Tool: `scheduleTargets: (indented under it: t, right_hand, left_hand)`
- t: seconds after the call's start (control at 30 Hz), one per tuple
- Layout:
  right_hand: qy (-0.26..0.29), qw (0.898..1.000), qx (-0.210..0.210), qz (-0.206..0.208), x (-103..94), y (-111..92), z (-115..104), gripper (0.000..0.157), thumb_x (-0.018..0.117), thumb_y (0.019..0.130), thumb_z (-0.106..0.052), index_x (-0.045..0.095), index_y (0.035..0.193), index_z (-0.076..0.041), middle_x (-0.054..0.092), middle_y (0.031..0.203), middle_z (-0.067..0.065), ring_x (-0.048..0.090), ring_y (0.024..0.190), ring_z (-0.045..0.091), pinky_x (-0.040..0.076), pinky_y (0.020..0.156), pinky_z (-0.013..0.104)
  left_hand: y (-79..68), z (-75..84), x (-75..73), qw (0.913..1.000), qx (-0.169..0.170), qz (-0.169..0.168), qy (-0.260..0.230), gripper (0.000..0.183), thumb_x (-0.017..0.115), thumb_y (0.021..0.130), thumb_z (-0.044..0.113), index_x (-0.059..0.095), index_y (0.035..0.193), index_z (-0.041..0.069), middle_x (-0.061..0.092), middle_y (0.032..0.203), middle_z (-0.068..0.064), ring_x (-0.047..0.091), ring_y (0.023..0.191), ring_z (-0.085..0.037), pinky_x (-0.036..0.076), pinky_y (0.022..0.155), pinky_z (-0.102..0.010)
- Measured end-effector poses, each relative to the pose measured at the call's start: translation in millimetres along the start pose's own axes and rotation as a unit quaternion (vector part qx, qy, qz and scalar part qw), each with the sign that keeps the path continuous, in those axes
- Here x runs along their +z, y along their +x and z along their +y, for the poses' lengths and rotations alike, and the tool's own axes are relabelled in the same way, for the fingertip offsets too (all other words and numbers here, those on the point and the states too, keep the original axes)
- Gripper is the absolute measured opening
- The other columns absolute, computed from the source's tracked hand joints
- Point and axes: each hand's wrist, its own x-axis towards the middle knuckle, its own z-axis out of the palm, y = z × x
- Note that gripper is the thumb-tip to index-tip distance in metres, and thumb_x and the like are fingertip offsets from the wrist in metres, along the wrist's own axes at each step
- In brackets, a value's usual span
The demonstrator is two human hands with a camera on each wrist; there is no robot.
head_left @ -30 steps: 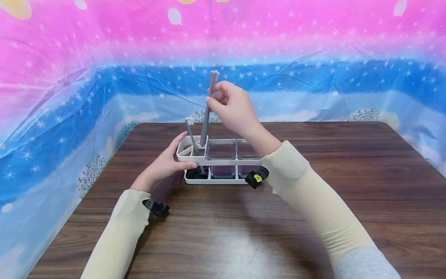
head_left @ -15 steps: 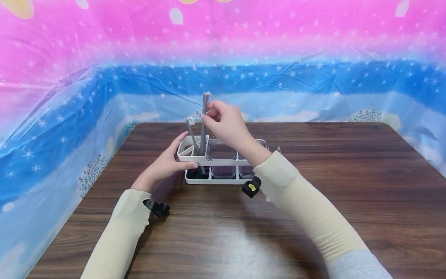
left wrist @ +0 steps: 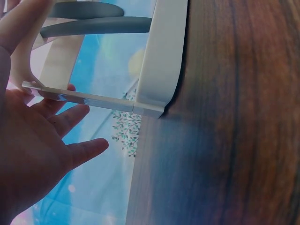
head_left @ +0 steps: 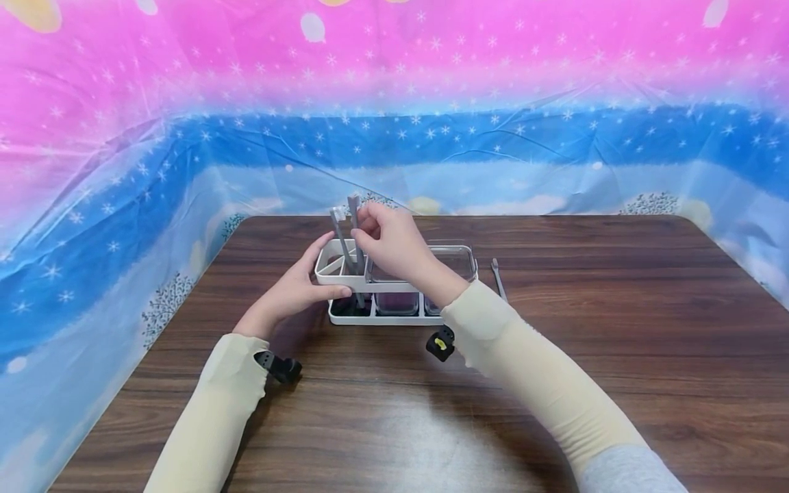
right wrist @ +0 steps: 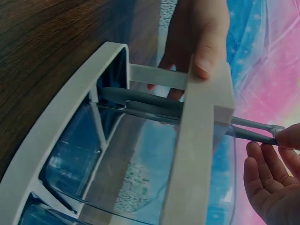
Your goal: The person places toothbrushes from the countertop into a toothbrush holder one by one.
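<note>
A white two-tier toothbrush holder (head_left: 394, 287) stands on the wooden table. My left hand (head_left: 286, 294) grips its upper left end, thumb along the front and fingers behind. With thumb and fingertips my right hand (head_left: 394, 243) pinches a grey toothbrush (head_left: 353, 203) near its head. That brush stands in the holder's left section, right beside another grey toothbrush (head_left: 342, 239), which leans with bristles up. In the right wrist view both handles (right wrist: 136, 96) run down side by side to the lower tier. My right hand and forearm hide part of the holder's top.
Clear square cups (head_left: 397, 303) sit in the holder's middle and right sections. Another grey toothbrush (head_left: 496, 274) lies on the table (head_left: 345, 411) to the right, partly hidden by my right sleeve. A patterned pink and blue cloth (head_left: 394, 137) hangs around the table's back and sides.
My right hand has lowered the toothbrush from above the holder down into the left section. The toothbrush lying at the right has come into sight. The left hand keeps its grip.
</note>
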Motion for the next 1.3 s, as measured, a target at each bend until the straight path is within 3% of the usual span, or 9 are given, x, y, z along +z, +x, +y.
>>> scheduleTargets:
  t: [0.53, 0.83, 1.3]
  right_hand:
    - [-0.02, 0.999, 0.022, -0.022, 7.2, -1.9, 10.0, 0.015, 0.059, 0.094, -0.013, 0.064, 0.104, -0.003, 0.069, 0.095, 0.008, 0.064, 0.085, 0.018, 0.051, 0.08, 0.031]
    - [-0.025, 0.999, 0.037, -0.028, 8.9, -0.9, 12.8, 0.016, 0.059, 0.094, -0.014, 0.064, 0.106, -0.004, 0.069, 0.095, 0.006, 0.063, 0.086, 0.017, 0.051, 0.079, 0.031]
    - [-0.013, 0.999, 0.044, -0.027, 8.1, -2.9, 16.8, 0.02, 0.059, 0.094, -0.015, 0.064, 0.109, -0.003, 0.07, 0.099, 0.008, 0.064, 0.091, 0.018, 0.051, 0.083, 0.032]
  left_hand:
    - [0.2, 0.0, -0.2, 1.0, 0.001, 0.0, -0.006, 0.102, 0.076, 0.083, 0.016, 0.006, 0.156, 0.027, 0.033, 0.146, -0.016, 0.053, 0.116, -0.032, 0.045, 0.095, -0.046]
    - [-0.5, 1.6, -0.1, 0.9999, -0.007, 0.001, 0.012, 0.103, 0.077, 0.083, 0.023, 0.005, 0.156, 0.03, 0.023, 0.154, -0.014, 0.051, 0.119, -0.032, 0.043, 0.097, -0.05]
    - [-0.4, 1.4, 0.2, 1.0, -0.002, 0.001, 0.01, 0.103, 0.077, 0.083, 0.02, 0.005, 0.156, 0.03, 0.026, 0.152, -0.015, 0.053, 0.117, -0.031, 0.043, 0.096, -0.047]
